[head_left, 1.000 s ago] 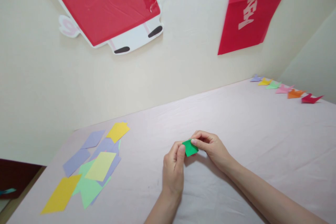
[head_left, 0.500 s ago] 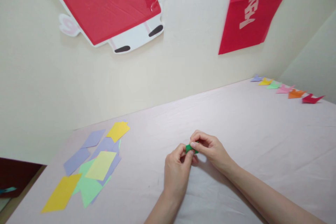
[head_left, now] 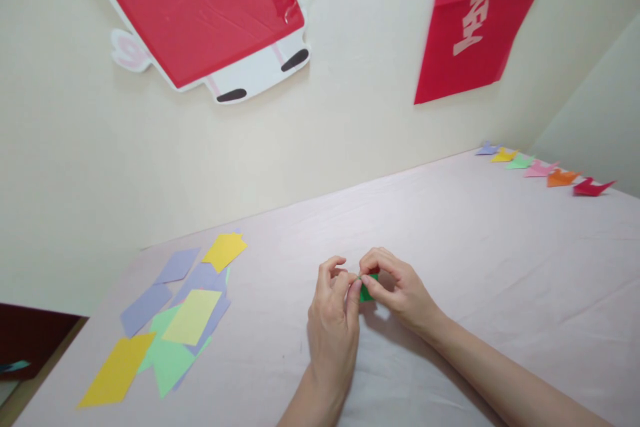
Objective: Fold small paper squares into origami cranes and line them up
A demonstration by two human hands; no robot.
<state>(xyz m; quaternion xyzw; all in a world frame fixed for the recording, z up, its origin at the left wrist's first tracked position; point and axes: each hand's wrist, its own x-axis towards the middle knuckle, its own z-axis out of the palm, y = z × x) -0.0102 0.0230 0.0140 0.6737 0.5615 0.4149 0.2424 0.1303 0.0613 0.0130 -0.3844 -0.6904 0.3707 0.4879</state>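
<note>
A small piece of folded green paper [head_left: 369, 289] is held between both hands, just above the pale cloth-covered table [head_left: 280, 373]. My left hand [head_left: 333, 310] pinches its left edge with thumb and forefinger, the other fingers curled loosely. My right hand [head_left: 403, 287] grips the paper's upper part between thumb and index finger, hiding some of it. The fingertips of both hands nearly meet at the upper left corner of the paper.
Loose paper sheets in yellow [head_left: 117, 370], purple [head_left: 146, 309] and green [head_left: 173, 363] lie overlapping at the left. Along the far right edge stands a row of several folded paper figures, a red one [head_left: 593, 187] nearest. Red decorations [head_left: 200, 7] hang on the wall behind.
My left fingers have shifted to the paper's upper left corner, with the forefinger raised. The green paper has turned, and more of it shows below my right fingers.
</note>
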